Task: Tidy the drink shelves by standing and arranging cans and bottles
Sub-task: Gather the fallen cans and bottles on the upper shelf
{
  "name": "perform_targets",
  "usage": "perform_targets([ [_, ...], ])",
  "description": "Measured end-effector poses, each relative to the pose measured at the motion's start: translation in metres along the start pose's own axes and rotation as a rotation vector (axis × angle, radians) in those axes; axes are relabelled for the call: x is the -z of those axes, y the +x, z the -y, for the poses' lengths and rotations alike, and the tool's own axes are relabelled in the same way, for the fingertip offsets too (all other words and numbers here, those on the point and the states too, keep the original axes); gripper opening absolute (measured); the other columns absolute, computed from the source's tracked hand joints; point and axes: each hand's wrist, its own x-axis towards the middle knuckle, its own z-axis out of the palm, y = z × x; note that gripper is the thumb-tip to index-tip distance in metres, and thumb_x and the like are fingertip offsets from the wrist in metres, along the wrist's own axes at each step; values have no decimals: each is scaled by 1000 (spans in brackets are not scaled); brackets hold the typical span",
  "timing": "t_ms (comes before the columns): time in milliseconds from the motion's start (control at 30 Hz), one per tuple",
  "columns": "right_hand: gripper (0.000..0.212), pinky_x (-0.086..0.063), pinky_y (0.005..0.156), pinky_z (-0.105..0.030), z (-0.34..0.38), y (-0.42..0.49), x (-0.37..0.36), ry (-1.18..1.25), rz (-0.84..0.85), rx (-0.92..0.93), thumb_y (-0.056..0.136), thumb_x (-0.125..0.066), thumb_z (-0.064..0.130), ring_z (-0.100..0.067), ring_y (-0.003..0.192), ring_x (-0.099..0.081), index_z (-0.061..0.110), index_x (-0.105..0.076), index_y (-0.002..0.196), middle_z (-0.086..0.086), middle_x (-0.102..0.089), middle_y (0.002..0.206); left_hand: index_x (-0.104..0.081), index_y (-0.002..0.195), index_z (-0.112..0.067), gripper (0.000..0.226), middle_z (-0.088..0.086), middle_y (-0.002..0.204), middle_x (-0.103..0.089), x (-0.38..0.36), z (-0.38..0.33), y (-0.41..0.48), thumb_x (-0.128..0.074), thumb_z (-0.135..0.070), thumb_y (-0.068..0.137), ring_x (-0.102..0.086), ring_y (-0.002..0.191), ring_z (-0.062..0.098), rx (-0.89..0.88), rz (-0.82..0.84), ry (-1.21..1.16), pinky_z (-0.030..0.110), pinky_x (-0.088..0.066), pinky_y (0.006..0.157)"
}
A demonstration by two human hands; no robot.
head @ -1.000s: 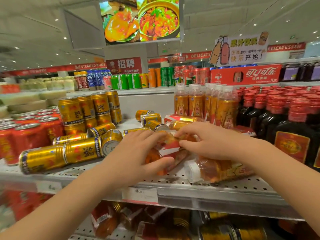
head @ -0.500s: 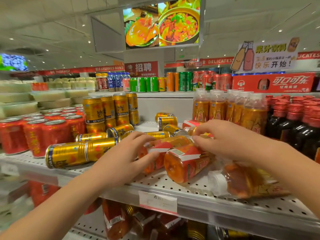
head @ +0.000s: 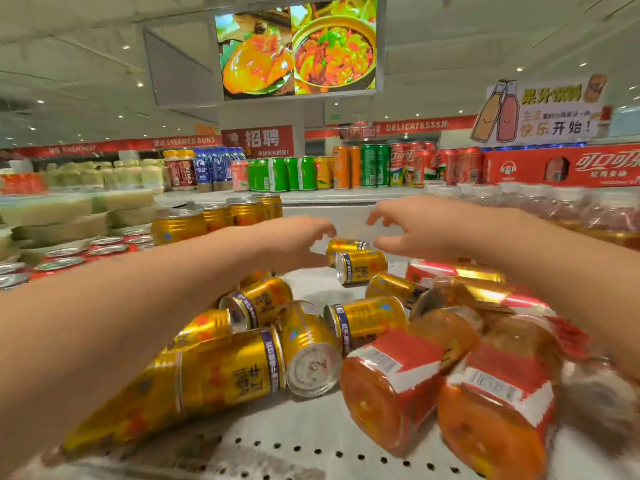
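Several gold cans (head: 367,323) lie on their sides across the white perforated shelf (head: 311,448). Two orange bottles with red labels (head: 391,382) lie in the front right. At the back of the shelf two more gold cans (head: 362,266) lie tipped over. My left hand (head: 294,242) and my right hand (head: 412,228) reach over the pile toward those back cans, one on each side, fingers loosely spread. Neither hand holds anything.
Upright gold cans (head: 214,216) stand at the back left, with red cans (head: 65,258) further left. Clear-capped bottles (head: 571,213) stand in rows on the right. A higher shelf behind carries green, orange and red cans (head: 346,168).
Both hands let go of the orange bottles at the front and stretched forward to the back of the shelf. The camera moved closer and lower over the pile.
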Motion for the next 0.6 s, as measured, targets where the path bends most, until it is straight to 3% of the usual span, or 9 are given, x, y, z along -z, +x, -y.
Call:
perform_targets([
  [233, 51, -50, 94, -39, -34, 50, -29, -139, 166, -35, 94, -57, 54, -19, 111, -58, 35, -44, 139, 3, -58, 131, -35, 153, -18, 63, 11, 150, -47, -32, 29, 100, -63, -17, 97, -51, 131, 30, 11, 125, 78, 38, -44, 101],
  [333, 57, -48, 84, -33, -49, 73, -45, -165, 228, -37, 92, -59, 58, -14, 92, -60, 35, -42, 141, 3, -57, 133, -33, 155, -18, 67, 12, 150, -46, -48, 35, 131, -65, -21, 95, -51, 130, 32, 40, 153, 117, 40, -46, 102],
  [467, 63, -47, 87, -35, -52, 98, -74, -105, 297, 34, 84, -67, 60, -18, 106, -59, 35, -44, 138, 4, -58, 126, -41, 149, -18, 67, 12, 139, -54, -67, 40, 160, -71, -23, 89, -58, 117, 31, 26, 224, 152, 38, -49, 93],
  [533, 58, -41, 77, -32, -51, 105, -88, -102, 291, 88, 82, -69, 59, -18, 98, -57, 32, -48, 129, 5, -58, 114, -49, 138, -18, 57, 11, 127, -61, -76, 42, 168, -72, -24, 86, -60, 102, 27, 14, 250, 154, 36, -49, 85],
  [600, 60, -42, 77, -33, -52, 109, -98, -101, 269, 106, 79, -70, 59, -19, 97, -56, 31, -46, 127, 3, -57, 113, -51, 133, -18, 53, 11, 124, -60, -82, 45, 172, -73, -26, 85, -60, 104, 28, 8, 256, 166, 38, -51, 89],
])
